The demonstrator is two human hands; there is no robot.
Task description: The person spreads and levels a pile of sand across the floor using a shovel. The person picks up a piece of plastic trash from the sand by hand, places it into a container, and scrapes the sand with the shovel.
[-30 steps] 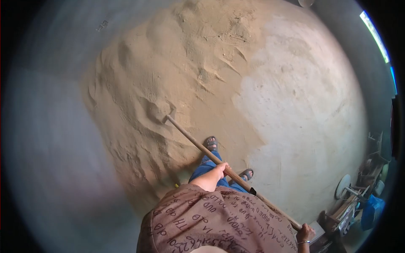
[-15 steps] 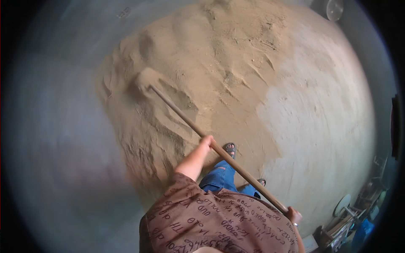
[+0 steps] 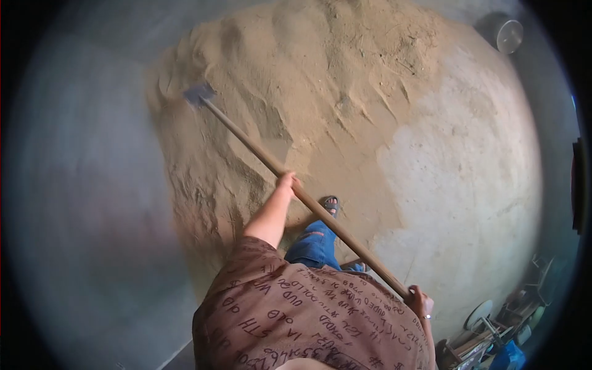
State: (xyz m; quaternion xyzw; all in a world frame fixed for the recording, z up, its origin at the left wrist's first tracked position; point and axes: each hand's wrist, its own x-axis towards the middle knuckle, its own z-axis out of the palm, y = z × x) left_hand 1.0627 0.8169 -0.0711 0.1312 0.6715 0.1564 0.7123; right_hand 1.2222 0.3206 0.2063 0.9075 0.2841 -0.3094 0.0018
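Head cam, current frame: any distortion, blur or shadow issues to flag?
Head view: strong fisheye, black rounded corners; head view: tool blade looks smeared, likely motion blur, while the wooden handle is crisper nearer the body; head view: grey surface at left is hazy, little detail; head view: soft shadows along ridges in the sand.

Left arm [image 3: 266,216]: extended forward, nearly straight. Left hand [image 3: 287,182]: curled in a grip. Right hand [image 3: 420,301]: curled likewise, low, beside the torso [image 3: 308,314].
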